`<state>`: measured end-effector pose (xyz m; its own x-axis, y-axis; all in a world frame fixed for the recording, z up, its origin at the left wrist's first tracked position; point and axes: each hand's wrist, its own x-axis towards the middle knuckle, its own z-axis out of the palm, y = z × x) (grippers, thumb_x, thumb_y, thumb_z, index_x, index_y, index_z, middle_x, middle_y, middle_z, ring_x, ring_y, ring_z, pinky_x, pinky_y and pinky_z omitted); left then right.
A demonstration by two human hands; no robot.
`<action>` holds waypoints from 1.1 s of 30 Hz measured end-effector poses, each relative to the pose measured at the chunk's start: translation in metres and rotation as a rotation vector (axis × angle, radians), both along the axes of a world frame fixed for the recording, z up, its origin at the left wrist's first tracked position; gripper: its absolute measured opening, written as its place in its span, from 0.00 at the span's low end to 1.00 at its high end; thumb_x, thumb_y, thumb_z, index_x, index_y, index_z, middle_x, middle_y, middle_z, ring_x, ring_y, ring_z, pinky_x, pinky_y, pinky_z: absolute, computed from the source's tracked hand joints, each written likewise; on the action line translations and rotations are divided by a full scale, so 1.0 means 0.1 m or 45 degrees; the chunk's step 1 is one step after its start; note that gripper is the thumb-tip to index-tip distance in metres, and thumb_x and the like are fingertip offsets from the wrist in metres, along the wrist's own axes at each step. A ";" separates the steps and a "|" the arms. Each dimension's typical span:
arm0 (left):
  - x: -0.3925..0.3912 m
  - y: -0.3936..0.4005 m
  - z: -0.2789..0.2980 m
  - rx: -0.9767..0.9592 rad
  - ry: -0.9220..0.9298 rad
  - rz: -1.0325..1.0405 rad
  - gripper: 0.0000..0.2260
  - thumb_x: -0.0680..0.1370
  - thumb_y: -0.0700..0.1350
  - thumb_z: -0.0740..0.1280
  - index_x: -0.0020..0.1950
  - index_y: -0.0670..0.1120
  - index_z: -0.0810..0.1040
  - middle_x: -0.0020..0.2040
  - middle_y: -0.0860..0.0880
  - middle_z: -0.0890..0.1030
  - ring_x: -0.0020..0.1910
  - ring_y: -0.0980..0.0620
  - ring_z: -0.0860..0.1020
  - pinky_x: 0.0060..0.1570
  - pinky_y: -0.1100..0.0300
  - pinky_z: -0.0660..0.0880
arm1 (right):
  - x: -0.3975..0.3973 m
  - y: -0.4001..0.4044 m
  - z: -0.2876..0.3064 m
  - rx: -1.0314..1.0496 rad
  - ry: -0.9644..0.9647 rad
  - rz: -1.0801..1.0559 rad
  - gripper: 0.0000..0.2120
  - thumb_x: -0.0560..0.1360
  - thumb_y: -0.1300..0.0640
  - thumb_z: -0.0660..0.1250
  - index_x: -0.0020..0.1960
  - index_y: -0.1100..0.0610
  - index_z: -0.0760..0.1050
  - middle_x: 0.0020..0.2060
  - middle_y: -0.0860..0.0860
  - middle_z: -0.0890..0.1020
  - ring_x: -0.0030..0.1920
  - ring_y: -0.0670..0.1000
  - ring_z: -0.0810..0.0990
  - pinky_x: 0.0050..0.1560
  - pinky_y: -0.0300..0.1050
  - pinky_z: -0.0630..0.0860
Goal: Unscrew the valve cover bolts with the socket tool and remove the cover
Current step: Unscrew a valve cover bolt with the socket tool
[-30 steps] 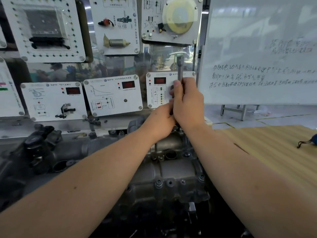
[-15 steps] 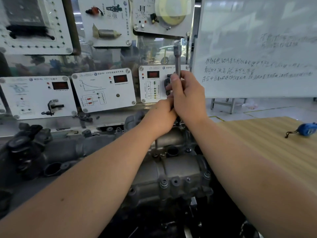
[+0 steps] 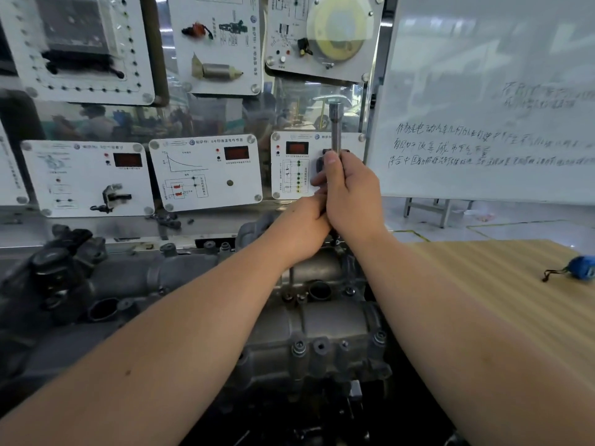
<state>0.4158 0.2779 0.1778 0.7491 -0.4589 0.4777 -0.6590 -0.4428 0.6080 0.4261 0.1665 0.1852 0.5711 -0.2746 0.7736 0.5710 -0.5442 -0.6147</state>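
A grey metal valve cover [image 3: 322,320] lies in front of me on the engine, with bolts [image 3: 299,347] along its near edge. The socket tool [image 3: 335,130] stands upright over the cover's far end, its steel shaft rising above my fists. My right hand [image 3: 351,194] grips the tool's handle, thumb up against the shaft. My left hand [image 3: 302,230] is curled round the tool just below the right hand, touching it. The tool's lower end and the bolt under it are hidden by my hands.
White sensor display panels [image 3: 206,172] line the wall behind the engine. A whiteboard [image 3: 489,101] stands at the right. A wooden tabletop [image 3: 502,284] carries a blue tape measure [image 3: 582,267]. Dark engine parts [image 3: 54,275] sit at the left.
The view has tilted and shifted slightly, bringing the tape measure into sight. Both hands stay clasped on the upright tool, barely moved.
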 end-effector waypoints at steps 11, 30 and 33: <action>0.04 -0.02 0.00 0.006 -0.063 -0.049 0.07 0.82 0.40 0.62 0.58 0.50 0.75 0.46 0.55 0.81 0.45 0.57 0.79 0.43 0.64 0.75 | -0.04 -0.05 0.01 0.107 -0.100 -0.001 0.14 0.79 0.43 0.63 0.52 0.53 0.76 0.39 0.52 0.83 0.42 0.52 0.83 0.44 0.50 0.79; 0.05 -0.02 -0.01 -0.048 -0.039 -0.050 0.08 0.82 0.40 0.62 0.58 0.48 0.78 0.48 0.46 0.83 0.47 0.46 0.81 0.44 0.59 0.76 | -0.04 -0.03 0.02 0.059 -0.098 0.043 0.11 0.82 0.47 0.58 0.47 0.49 0.75 0.38 0.41 0.83 0.38 0.39 0.82 0.40 0.30 0.74; 0.02 -0.01 -0.02 -0.062 -0.005 -0.074 0.12 0.83 0.41 0.60 0.51 0.58 0.78 0.48 0.46 0.84 0.48 0.46 0.82 0.49 0.50 0.78 | -0.06 -0.01 0.02 0.085 -0.091 0.086 0.13 0.84 0.48 0.55 0.49 0.50 0.75 0.37 0.42 0.83 0.35 0.40 0.82 0.38 0.32 0.75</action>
<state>0.4179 0.2768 0.1758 0.7199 -0.4779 0.5033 -0.6852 -0.3736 0.6253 0.4205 0.1652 0.1869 0.5341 -0.2895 0.7943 0.6487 -0.4622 -0.6046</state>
